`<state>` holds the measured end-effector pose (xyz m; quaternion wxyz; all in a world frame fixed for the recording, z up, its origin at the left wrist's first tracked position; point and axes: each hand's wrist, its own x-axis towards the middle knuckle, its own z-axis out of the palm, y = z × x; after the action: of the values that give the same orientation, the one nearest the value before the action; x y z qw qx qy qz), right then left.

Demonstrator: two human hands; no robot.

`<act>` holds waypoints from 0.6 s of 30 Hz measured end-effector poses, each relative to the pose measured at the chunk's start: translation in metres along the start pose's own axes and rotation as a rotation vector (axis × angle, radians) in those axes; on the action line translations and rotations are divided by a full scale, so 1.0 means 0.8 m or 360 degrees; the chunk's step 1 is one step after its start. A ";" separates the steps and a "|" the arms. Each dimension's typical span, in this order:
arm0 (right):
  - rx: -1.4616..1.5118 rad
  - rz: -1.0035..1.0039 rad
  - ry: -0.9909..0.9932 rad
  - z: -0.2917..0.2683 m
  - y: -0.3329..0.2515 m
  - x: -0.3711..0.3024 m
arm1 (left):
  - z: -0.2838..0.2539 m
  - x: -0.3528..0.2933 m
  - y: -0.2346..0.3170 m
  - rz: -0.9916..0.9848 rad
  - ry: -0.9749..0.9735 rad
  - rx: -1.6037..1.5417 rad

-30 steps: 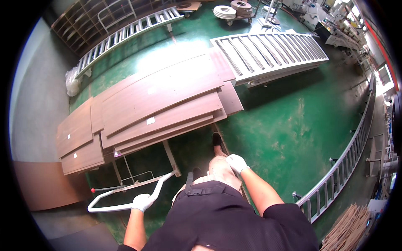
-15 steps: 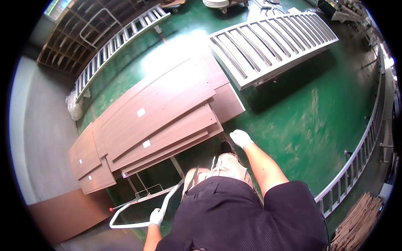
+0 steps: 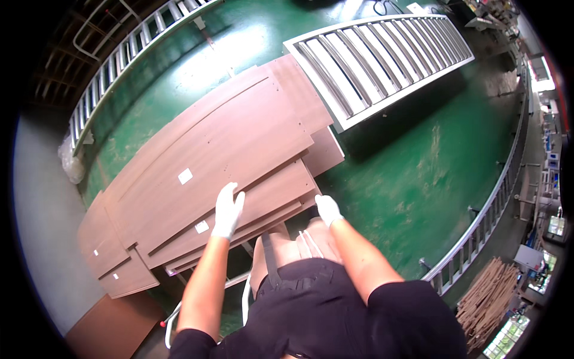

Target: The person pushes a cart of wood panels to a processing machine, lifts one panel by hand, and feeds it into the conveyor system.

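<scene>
A stack of wood-brown flat panels lies in front of me, several layers with staggered edges. My left hand, in a white glove, is over the near part of the stack, thumb and fingers apart, holding nothing. Whether it touches the panel below cannot be told. Next to the stack's near right corner is my right hand, also gloved in white. Its fingers are bunched and partly hidden, so a grip on the panel edge cannot be made out. A white tubular cart handle shows beside my left forearm, partly covered.
A roller conveyor stands beyond the stack to the right, another roller track at the far left. A curved metal rail runs along the right, with a pile of wooden strips behind it. The floor is green.
My left hand has let go of the white cart handle and moved up over the panels. The right hand has shifted slightly left and down, to the stack's corner. My view has shifted.
</scene>
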<state>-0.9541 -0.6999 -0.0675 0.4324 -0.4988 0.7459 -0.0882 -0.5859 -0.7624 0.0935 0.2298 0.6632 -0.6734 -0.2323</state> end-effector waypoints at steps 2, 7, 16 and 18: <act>0.0457 0.0534 0.0292 0.028 -0.046 -0.010 | 0.016 0.086 0.004 0.0142 -0.0047 0.0224; 0.1530 0.1117 0.0893 0.063 -0.102 0.015 | 0.048 0.256 0.056 0.0315 -0.0264 0.0580; 0.1883 0.1933 0.1310 0.038 -0.198 0.054 | 0.104 0.312 0.035 0.0405 -0.0221 0.0982; 0.1649 0.2059 0.1371 0.071 -0.189 0.067 | 0.095 0.316 0.037 0.0386 -0.0196 0.1002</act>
<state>-0.8183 -0.8010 -0.0467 0.2522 0.3441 0.8424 -0.3292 -0.6597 -1.0145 0.0526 -0.0012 0.6014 -0.7986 -0.0238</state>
